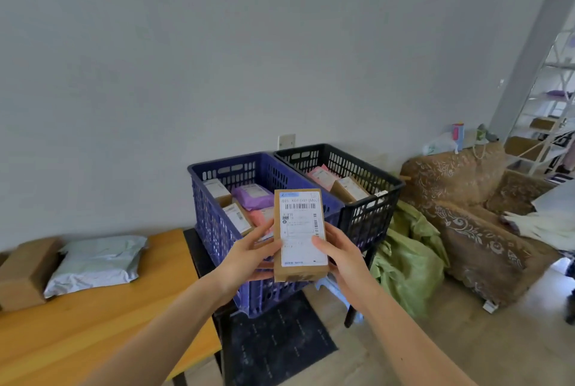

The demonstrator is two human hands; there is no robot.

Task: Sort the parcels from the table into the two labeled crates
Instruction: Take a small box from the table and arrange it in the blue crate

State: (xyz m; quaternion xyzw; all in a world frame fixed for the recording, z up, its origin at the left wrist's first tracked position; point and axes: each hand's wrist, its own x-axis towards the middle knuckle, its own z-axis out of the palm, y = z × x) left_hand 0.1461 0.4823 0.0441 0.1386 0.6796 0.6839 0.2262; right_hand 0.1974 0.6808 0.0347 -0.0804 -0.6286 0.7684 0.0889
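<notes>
now holding up a cardboard parcel [300,230]

the left hand [249,258] and right hand [342,258] are gripping the cardboard parcel by its sides, fingers curled round it, label facing up, just in front of the blue crate [214,230] beside the black crate [367,217].

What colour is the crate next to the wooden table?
The crate is blue, clearest in the head view.

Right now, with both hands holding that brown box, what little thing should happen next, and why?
Probably read the label before dropping the box. The left hand and right hand hold it, label facing the camera, by the blue crate, the black crate beside it; which crate fits is unclear.
</notes>
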